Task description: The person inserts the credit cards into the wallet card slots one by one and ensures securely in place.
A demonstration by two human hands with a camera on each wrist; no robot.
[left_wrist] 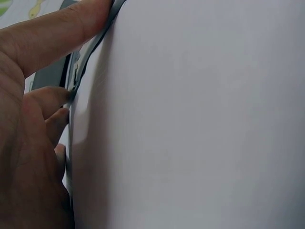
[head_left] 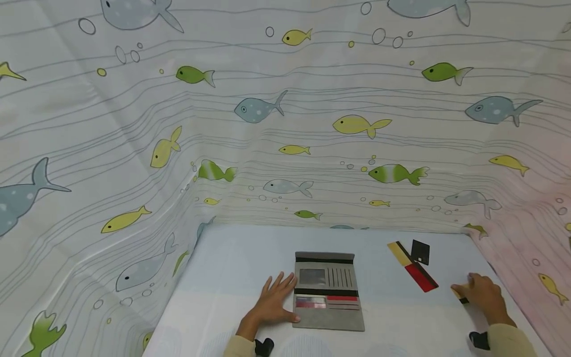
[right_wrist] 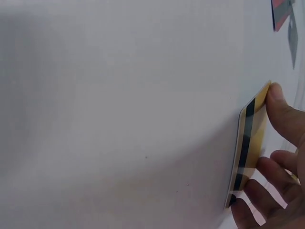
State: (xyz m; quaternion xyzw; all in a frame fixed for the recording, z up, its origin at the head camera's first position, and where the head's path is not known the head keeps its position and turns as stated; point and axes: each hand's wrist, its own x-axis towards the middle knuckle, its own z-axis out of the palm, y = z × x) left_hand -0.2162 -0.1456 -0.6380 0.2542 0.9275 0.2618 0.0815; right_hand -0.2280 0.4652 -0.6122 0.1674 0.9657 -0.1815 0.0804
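Observation:
An unfolded grey wallet [head_left: 330,320] lies on the table, with a clear window, card slots and a few cards tucked into its lower half. My left hand [head_left: 273,302] rests at the wallet's left side, fingers spread, the thumb touching its lower left edge. In the left wrist view the thumb and fingertips meet the wallet's edge [left_wrist: 90,55]. Farther right, my right hand [head_left: 485,297] holds a gold bank card with a black stripe [right_wrist: 248,143] by its edges, thumb on one side and fingers on the other. The hand covers much of that card in the head view.
Between the wallet and my right hand lie a yellow card [head_left: 400,253], a red card [head_left: 421,277] and a black card [head_left: 421,252], close together. Fish-patterned cloth [head_left: 285,163] hangs behind and along both sides of the white table [head_left: 241,258].

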